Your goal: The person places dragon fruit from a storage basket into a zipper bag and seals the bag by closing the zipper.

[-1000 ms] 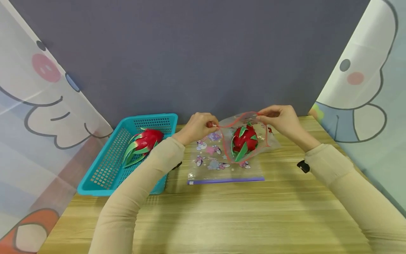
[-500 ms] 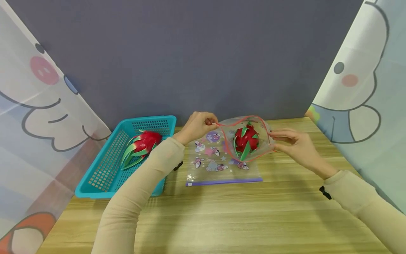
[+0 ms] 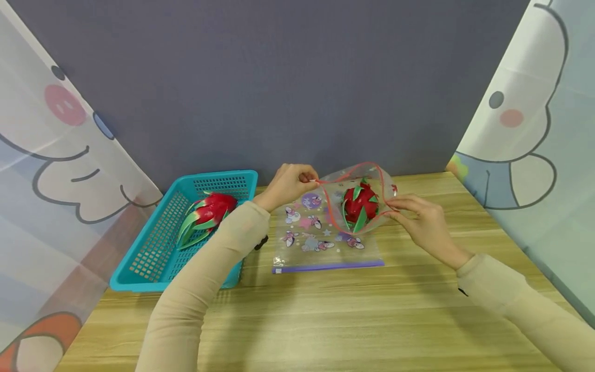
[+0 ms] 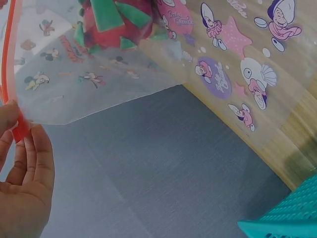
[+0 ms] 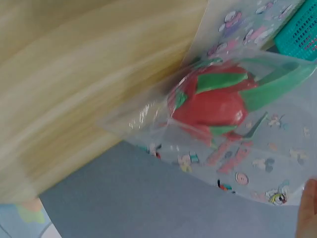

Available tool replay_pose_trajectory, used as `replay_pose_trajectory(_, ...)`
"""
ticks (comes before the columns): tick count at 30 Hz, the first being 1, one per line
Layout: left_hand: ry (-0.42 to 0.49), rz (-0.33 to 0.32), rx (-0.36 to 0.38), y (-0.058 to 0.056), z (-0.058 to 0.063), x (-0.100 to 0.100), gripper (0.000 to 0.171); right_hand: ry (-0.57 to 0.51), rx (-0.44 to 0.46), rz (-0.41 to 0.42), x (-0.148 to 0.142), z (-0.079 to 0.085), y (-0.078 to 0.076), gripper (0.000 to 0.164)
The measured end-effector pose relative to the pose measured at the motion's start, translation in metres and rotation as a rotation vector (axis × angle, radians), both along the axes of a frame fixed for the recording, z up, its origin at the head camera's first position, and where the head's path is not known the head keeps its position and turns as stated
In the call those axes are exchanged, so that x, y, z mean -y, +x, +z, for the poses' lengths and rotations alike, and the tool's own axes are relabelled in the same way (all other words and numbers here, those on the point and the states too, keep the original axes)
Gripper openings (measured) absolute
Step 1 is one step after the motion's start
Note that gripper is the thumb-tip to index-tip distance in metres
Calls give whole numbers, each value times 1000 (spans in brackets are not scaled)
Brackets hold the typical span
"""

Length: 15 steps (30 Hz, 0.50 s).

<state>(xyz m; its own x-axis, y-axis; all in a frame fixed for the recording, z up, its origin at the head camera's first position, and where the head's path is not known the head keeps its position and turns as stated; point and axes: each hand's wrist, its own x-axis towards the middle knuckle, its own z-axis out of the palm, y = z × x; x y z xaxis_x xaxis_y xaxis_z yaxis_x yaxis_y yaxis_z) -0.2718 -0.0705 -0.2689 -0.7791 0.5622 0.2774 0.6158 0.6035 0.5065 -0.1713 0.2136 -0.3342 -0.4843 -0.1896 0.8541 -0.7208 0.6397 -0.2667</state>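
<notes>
A clear zip bag [image 3: 348, 175] with a red-edged mouth and cartoon prints stands spread between my hands. Inside it sits a red dragon fruit [image 3: 360, 205] with green scales. My left hand [image 3: 290, 187] pinches the left corner of the red edge; in the left wrist view, thumb and fingers [image 4: 42, 158] meet on it. On the right side of the mouth, my right hand [image 3: 425, 227] pinches the red edge between thumb and fingers. The mouth gapes toward me. In the right wrist view the fruit shows through the plastic, and only part of the hand [image 5: 308, 210] appears.
A second clear bag [image 3: 297, 248] with a purple zip [image 3: 334, 267] lies flat under and left of the first. At left stands a teal basket [image 3: 139, 253] with another dragon fruit [image 3: 215, 209] in it. A dark wall [image 3: 297, 93] rises behind the wooden table [image 3: 325, 325].
My right hand came down from the upper right of the bag's mouth, then shifted slightly left and pinches the right edge. The left hand keeps its hold on the left corner.
</notes>
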Motion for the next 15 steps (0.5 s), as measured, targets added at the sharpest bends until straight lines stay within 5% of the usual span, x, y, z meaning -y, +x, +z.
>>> replay_pose_trajectory(4, 9, 14, -41, -2, 4, -1, 12, 7, 53, -46, -5, 9, -5, 25)
replay_pose_trajectory(9, 49, 20, -197, -10, 6, -5, 14, -67, 223, -101, -19, 29, -19, 11)
replay_pose_trajectory(15, 69, 25, -261, -24, 4, -14, 16, -51, 233, -186, -30, 49, -41, 6)
